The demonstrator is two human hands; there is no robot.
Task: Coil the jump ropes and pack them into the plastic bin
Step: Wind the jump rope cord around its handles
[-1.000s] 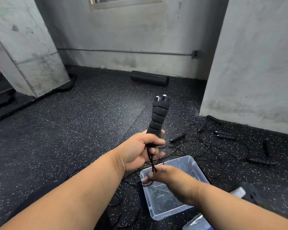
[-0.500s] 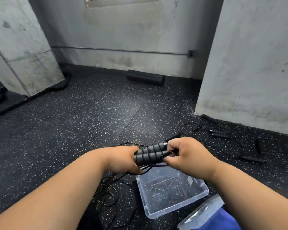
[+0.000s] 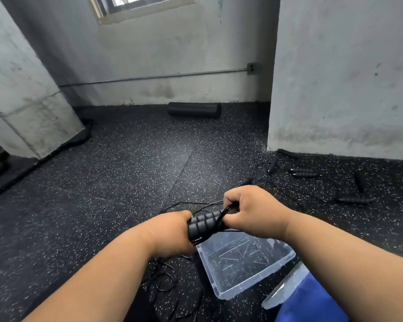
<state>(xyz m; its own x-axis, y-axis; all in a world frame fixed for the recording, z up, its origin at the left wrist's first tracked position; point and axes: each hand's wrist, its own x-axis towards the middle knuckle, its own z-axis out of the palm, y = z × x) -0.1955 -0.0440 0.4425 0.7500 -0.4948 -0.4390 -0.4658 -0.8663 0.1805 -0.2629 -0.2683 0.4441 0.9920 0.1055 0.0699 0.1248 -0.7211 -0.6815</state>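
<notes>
We hold the paired handles (image 3: 204, 225) level between our hands, above the bin (image 3: 247, 268): left hand (image 3: 172, 231) gripping one end, right hand (image 3: 251, 212) pinching the cord (image 3: 222, 216) at the other. Half a second ago the grip was the same; our view has since tilted up.

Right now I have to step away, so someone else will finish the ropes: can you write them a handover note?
Left hand grips the paired black handles; right hand pinches the cord at their far end. Loose cord trails on the floor below. The clear bin holds no rope. Done: nothing packed. Left: finish this coil, bin it, then the ropes by the wall.
</notes>
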